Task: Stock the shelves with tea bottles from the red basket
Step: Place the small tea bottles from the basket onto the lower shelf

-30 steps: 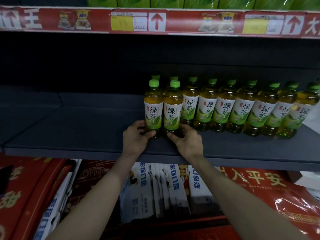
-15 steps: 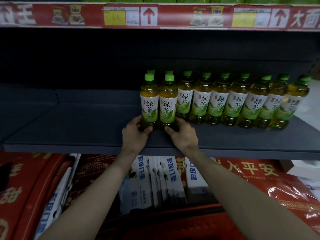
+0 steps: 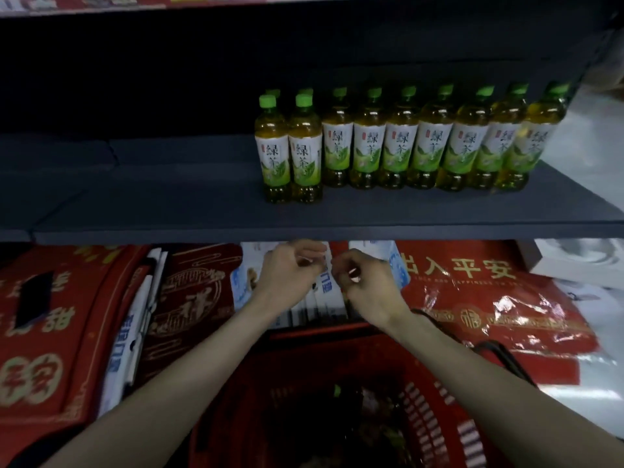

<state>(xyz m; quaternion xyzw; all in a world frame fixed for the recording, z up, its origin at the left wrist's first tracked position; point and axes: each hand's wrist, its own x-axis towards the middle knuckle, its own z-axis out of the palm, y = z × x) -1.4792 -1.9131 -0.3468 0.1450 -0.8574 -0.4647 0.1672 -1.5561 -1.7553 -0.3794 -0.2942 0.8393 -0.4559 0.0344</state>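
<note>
Head view, front pair (image 3: 289, 146): two tea bottles stand upright on the shelf (image 3: 169, 211), long axis vertical, green caps up, labels facing the camera. They touch side by side, near the shelf's front edge.
Back row (image 3: 434, 146): seven more tea bottles run off to the right, upright and shoulder to shoulder, set further back than the front pair. Other green caps show behind the pair.
Left hand (image 3: 290, 271): below the shelf's front edge, released, fingers loosely curled and holding nothing, well clear of the bottles.
Right hand (image 3: 368, 285): just beside the left hand, also released, fingers loosely curled and empty.
Red basket (image 3: 435, 417): at the bottom, between the forearms. Its inside is too dark to tell the contents.
Basket handle (image 3: 499, 352): black, lying past the right forearm.
In the way: the shelf's front edge lies between the hands and the bottles.
Below the shelf: red packs (image 3: 489, 298) with gold characters lie to the left and right. White and blue cartons (image 3: 320, 298) stand behind the hands.
Materials: the bottles are clear plastic holding amber-green tea, with ribbed bases and white-and-green labels. The shelf is flat, matt dark grey. The basket is plastic with a slotted wall. The right-hand red pack is wrapped in glossy, wrinkled film.
</note>
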